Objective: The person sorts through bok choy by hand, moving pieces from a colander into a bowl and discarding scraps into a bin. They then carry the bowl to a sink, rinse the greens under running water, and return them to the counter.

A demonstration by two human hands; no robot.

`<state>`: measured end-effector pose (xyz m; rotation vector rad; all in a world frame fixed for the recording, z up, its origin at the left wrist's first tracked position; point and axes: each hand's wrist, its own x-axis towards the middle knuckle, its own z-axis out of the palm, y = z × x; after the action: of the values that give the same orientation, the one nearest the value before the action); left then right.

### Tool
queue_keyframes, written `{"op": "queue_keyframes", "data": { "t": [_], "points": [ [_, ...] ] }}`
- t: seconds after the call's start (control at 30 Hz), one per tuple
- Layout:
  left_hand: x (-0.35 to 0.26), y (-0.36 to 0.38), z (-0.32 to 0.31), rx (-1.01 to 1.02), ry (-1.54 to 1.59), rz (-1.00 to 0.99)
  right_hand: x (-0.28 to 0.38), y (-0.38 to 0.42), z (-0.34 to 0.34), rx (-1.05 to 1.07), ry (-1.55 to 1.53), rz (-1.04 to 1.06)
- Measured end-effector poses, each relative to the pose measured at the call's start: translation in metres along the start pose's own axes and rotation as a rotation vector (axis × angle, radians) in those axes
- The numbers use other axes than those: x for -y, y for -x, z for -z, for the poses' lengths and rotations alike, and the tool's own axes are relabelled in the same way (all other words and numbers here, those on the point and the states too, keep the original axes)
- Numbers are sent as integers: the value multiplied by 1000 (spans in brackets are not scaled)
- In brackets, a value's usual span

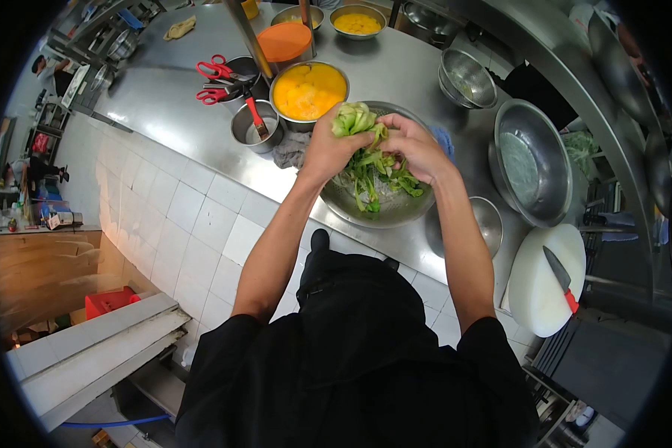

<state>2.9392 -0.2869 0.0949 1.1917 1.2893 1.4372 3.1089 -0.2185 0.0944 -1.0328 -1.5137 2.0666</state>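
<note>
Over a wide steel bowl (381,213) I hold a head of leafy greens (353,119), its pale green base up and the darker leaves hanging down. My left hand (328,151) is wrapped round the base. The fingers of my right hand (414,147) are closed on the stems and leaves at its right side. Loose green leaves (369,179) hang below my hands, over the bowl. A grey cloth (291,151) lies just left of the bowl.
Beaten egg fills a bowl (310,89) beyond my left hand, beside a small pot (248,134) with a red-handled brush. Red-handled scissors (215,69) stand in a container. To the right are a large steel basin (534,164) and a knife (558,270) on a white cutting board (534,291).
</note>
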Motion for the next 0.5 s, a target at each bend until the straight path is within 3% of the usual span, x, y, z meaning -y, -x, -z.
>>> {"op": "queue_keyframes", "data": {
  "t": [0.1, 0.2, 0.27, 0.33, 0.4, 0.43, 0.5],
  "points": [
    [5, -4, -1, -24, -189, -43, -4, -1, -8, 4, -10, 21],
    [4, -11, 6, -1, -259, -38, -4, -4, -11, -111, 135, 171],
    [5, -13, 10, 42, -275, -46, 3, -1, -6, -123, 499, 223],
    [5, -15, 16, 79, -293, -53, 7, -1, 0, -72, 615, 272],
    [4, -19, 25, 267, -107, -36, 7, -1, 9, -18, 730, 322],
    [5, -20, 27, 263, -107, -36, 7, 0, 15, 70, 682, 316],
    [6, -21, 32, 390, 172, 183, 7, 0, 22, 165, 636, 311]
  ]
}}
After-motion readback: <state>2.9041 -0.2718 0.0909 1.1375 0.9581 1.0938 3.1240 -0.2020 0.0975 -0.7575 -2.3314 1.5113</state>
